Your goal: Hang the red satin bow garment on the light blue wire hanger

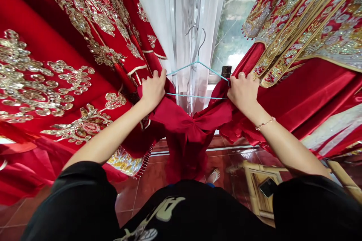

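Observation:
A deep red dress (194,120) with a gathered bow at its neckline hangs in front of me on a light blue wire hanger (183,66). My left hand (153,89) is closed around the dress's left shoulder and that end of the hanger. On the other side, my right hand (243,92) grips the right shoulder, fingers wrapped over cloth and hanger. Between the hands, the hanger's top and lower bar show bare. Its metal hook (203,41) points up, not hung on anything that I can make out. The dress's lower part drops toward the floor.
Red gowns with gold sequins (56,64) hang close on the left, and beaded red garments (311,45) on the right. Ahead are a white metal grille (199,7) and a window (240,19) with a phone (226,71) at its sill. A bamboo stool (251,188) holds another dark phone (267,187).

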Motion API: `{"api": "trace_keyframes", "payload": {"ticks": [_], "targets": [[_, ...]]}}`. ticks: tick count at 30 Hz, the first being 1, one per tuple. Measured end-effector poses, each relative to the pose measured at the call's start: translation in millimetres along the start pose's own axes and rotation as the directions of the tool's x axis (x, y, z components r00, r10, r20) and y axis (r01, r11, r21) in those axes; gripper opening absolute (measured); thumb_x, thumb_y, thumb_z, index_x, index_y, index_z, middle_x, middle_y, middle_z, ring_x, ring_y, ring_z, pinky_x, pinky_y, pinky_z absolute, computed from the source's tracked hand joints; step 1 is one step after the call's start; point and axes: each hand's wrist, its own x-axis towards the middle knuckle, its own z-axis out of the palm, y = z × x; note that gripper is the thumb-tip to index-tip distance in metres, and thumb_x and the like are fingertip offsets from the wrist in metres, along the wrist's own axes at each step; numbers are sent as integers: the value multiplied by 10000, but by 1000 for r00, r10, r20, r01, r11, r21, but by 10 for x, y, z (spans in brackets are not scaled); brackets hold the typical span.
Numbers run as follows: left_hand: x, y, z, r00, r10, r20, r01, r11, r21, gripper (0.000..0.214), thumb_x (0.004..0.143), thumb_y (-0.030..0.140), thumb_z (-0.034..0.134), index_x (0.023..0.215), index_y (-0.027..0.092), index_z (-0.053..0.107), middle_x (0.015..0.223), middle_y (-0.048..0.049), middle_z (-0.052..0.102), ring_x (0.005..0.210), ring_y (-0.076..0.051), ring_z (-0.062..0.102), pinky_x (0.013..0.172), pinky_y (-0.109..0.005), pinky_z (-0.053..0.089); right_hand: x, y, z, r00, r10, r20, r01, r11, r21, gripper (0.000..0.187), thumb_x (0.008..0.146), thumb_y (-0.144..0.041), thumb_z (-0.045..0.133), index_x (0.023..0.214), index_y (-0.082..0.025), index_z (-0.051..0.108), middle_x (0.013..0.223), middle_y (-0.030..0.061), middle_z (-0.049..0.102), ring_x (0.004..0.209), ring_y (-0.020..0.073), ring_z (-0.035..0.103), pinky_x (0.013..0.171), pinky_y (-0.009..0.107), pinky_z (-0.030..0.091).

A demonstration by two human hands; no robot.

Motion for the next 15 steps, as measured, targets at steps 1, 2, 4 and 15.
{"api": "trace_keyframes", "payload": {"ticks": [1, 2, 4, 15], "targets": [[0, -11, -85, 1000, 7, 22, -8, 999, 37, 527, 885, 24, 401, 1395, 90, 516, 1307, -268, 589, 1123, -442, 656, 906, -558, 508, 17, 10, -37, 1000, -4, 27, 4, 1000, -10, 373, 876, -108, 436, 1128, -29, 699, 1116, 280, 649, 1058, 370, 601, 835, 453, 428], [-1, -42, -174, 999, 18, 39, -21, 998, 62, 488, 892, 34, 411, 1353, 96, 558, 1256, -251, 618, 1097, -428, 668, 890, -539, 512, 41, 28, -69, 998, -7, 60, 8, 1000, -15, 364, 869, -104, 453, 1111, -30, 714, 1071, 271, 663, 1024, 358, 621, 823, 437, 433], [-2, -163, -352, 994, 61, 92, -68, 994, 82, 393, 889, 71, 482, 1245, 115, 641, 1135, -194, 669, 1069, -390, 677, 888, -497, 513, 114, 98, -116, 994, -20, 110, 22, 1000, -10, 325, 844, -116, 520, 1067, -47, 745, 985, 241, 692, 979, 338, 649, 808, 405, 445], [193, -677, -406, 983, 178, 36, -164, 954, -249, 400, 963, 175, 370, 1168, -49, 631, 1036, -50, 711, 1068, -137, 640, 1055, -426, 389, 400, 1044, 360, 872, 23, 489, -345, 737, 581, 120, 634, -100, 565, 626, -170, 663, 471, -29, 537, 490, 137, 516, 562, 277, 408]]}}
